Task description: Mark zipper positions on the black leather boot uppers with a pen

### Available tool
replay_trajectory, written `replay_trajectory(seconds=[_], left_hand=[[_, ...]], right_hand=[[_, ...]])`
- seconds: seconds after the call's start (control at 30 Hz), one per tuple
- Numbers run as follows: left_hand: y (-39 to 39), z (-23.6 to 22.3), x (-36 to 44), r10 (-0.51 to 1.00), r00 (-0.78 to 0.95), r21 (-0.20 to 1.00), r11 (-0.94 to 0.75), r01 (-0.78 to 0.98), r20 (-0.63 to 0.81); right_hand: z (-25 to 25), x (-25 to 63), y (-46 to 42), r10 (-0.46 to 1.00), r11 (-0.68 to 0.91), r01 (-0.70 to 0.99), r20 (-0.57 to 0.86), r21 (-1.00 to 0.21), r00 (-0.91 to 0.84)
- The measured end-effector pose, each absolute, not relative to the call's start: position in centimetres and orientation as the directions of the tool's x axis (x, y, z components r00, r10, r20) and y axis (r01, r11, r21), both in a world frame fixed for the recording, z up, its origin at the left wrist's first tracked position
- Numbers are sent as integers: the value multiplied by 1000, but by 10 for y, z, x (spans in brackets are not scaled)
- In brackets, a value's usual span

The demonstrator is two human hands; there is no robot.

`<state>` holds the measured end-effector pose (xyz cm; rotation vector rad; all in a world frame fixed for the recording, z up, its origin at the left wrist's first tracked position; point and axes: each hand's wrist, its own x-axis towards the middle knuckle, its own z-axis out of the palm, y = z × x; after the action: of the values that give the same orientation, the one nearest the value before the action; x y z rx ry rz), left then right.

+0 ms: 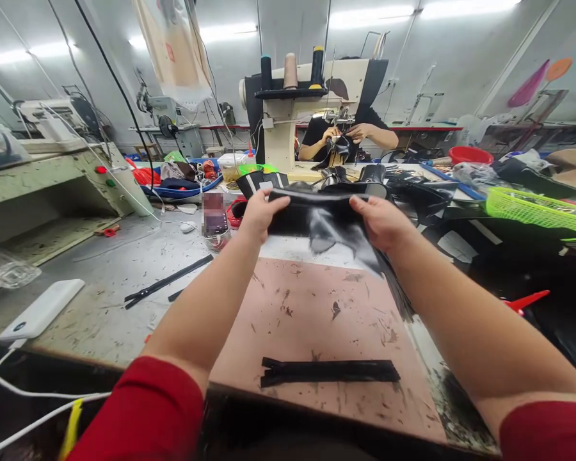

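A: State the location of the workpiece.

B: The black glossy piece (292, 221) is raised over the far end of the pink mat (297, 307), between the left hand (260, 216) and the right hand (386, 222). Its lower right portion hangs loose and is blurred; contact with the surface below cannot be confirmed.

A: State the condition of the fingers.

B: Gripping on both sides. The left fingers pinch the upper left corner; the right fingers pinch the upper edge at the right.

A: Which parts remain separate?

B: The near zipper (331, 371) lies flat across the mat, untouched. The second zipper (168, 280) lies on the tabletop (100, 272), left of the mat.

A: Assess progress.

B: Apparently early. The upper edge is stretched out between the hands; neither zipper is joined to the piece. Its reverse side is hidden, so work there cannot be verified.
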<state>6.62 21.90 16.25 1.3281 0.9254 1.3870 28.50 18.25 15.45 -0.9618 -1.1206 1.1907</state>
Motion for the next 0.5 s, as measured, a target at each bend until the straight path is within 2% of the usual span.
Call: replay_trajectory(seconds=[0.07,0.1,0.17,0.2,0.3,0.4,0.5], left_hand=[[228,172,71,945,122,941,-275,-196,302],[227,170,71,933,174,940,-281,-192,314],[215,151,66,927,251,959,-263,-103,280],[206,135,63,951,235,978,-209,4,203],[175,79,50,977,191,983,-118,138,90],[152,42,40,987,155,972,-68,225,34],[141,37,35,992,120,963,-53,263,22]], right_hand=[[164,288,196,940,340,-192,327,-921,97],[162,288,197,937,347,-195,330,-917,118],[147,287,189,978,195,-216,174,-957,112],[134,284,182,996,36,-240,16,-970,86],[85,275,157,962,-269,-291,-272,-918,-31],[48,266,141,947,-311,-350,-318,-884,-40],[34,259,137,957,-279,-398,-289,-874,-38]])
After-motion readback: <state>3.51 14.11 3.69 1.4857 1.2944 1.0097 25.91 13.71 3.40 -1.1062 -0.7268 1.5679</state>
